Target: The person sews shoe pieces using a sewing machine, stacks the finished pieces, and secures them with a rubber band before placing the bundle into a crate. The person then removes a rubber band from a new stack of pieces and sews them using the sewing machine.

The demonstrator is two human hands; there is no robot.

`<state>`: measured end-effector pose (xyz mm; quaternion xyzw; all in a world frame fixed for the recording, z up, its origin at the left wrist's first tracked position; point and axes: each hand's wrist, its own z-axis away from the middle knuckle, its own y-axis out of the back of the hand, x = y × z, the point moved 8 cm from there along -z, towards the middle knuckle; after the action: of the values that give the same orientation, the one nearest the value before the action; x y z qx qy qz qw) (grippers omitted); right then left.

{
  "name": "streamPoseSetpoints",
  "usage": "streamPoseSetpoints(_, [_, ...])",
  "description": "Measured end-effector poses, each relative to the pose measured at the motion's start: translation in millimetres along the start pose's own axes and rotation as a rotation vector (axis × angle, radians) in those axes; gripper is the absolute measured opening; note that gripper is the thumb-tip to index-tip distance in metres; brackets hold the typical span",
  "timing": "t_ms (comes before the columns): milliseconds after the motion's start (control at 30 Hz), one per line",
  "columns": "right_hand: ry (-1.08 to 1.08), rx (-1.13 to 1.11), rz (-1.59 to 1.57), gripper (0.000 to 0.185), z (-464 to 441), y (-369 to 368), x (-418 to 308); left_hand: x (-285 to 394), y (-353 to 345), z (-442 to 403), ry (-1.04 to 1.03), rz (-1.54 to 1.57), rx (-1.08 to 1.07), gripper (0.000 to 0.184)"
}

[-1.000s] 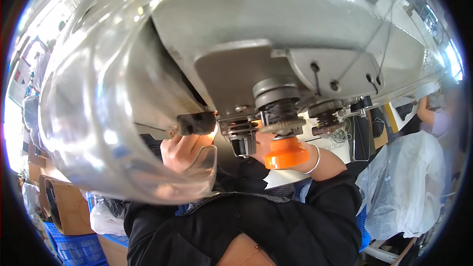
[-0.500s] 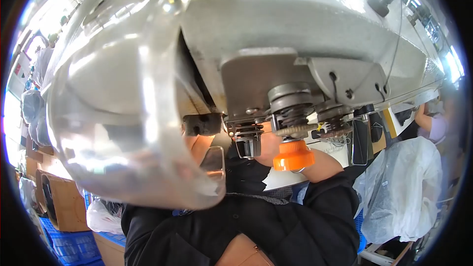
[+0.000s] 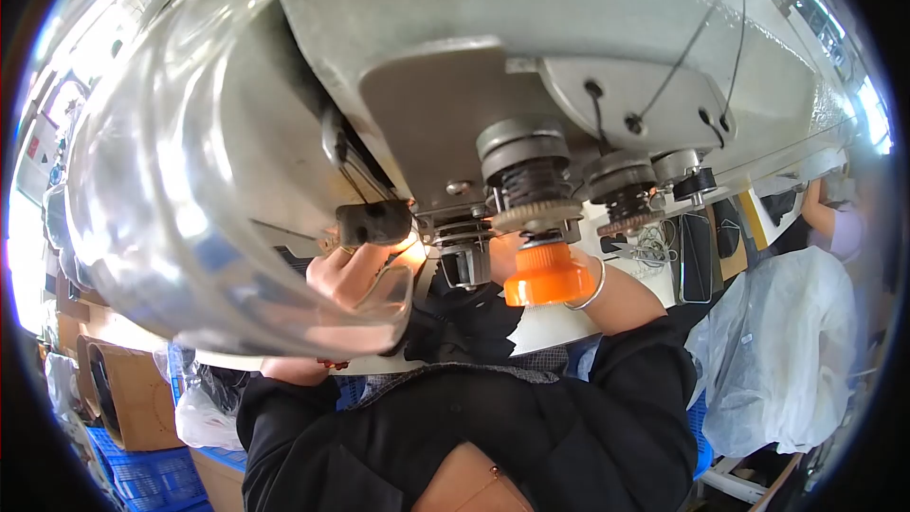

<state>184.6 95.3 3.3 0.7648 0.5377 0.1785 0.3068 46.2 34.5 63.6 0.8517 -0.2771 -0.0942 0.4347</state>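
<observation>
A grey sewing machine head fills the upper view, with metal tension discs and an orange cap below it. My left hand is under the machine's left end, partly behind a clear plastic guard. Its fingers are bent together, and what they press on is hidden. Black fabric lies on the pale work surface between my hands. My right hand is mostly covered by the tension parts and cap, near the fabric's far side; its fingertips do not show. A bracelet circles the right wrist.
On the right are a phone-like dark object, tangled cord and a big translucent plastic bag. Another person's arm shows at far right. A cardboard box and blue crates stand lower left.
The view has shifted, first one way and then back, so the machine parts now sit higher and further left. More of the black fabric and my left wrist show. A metal lever shows beside the guard.
</observation>
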Motion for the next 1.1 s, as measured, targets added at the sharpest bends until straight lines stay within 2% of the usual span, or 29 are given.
streamPoseSetpoints(33, [0.007, -0.012, -0.004, 0.009, 6, -10, 3, 1, -1, -1, 0.002, 0.0, -0.001, 0.021])
streamPoseSetpoints(67, [0.015, -0.024, -0.007, 0.01, 12, -19, 7, 6, -3, 1, -0.171, 0.004, 0.004, 0.023])
streamPoseSetpoints(167, [0.047, -0.031, -0.001, 0.014, 21, -34, 13, 9, -8, 2, -0.268, -0.003, 0.09, 0.02])
streamPoseSetpoints(267, [0.057, -0.059, 0.004, 0.013, 15, -24, 8, 14, -4, 2, -0.275, 0.03, 0.144, 0.019])
streamPoseSetpoints(433, [-0.009, -0.191, -0.004, 0.009, -10, 8, -6, 14, 0, 2, -0.225, 0.078, 0.106, 0.026])
streamPoseSetpoints(500, [-0.015, 0.087, -0.116, 0.018, -16, 24, -8, 14, -2, 1, -0.225, 0.057, 0.076, 0.026])
streamPoseSetpoints(600, [-0.041, -0.025, -0.097, 0.025, -20, 28, -7, 13, -6, 12, -0.266, -0.011, 0.144, 0.023])
streamPoseSetpoints(733, [-0.055, 0.076, -0.208, 0.027, -25, 35, -4, 10, -10, 12, -0.229, -0.038, 0.122, 0.021])
streamPoseSetpoints(900, [0.034, 0.082, -0.071, 0.027, -27, 41, -13, 3, -10, 4, -0.137, 0.095, 0.065, 0.018])
streamPoseSetpoints(967, [0.011, 0.042, -0.055, 0.028, -24, 37, -13, 4, -4, 7, -0.125, -0.042, 0.292, 0.019])
streamPoseSetpoints(1033, [-0.015, 0.002, -0.037, 0.028, -23, 34, -12, -2, -9, 10, -0.168, -0.113, 0.262, 0.02])
streamPoseSetpoints(1100, [0.029, 0.063, -0.041, 0.029, -25, 37, -15, -3, -13, 14, -0.211, -0.187, 0.231, 0.021])
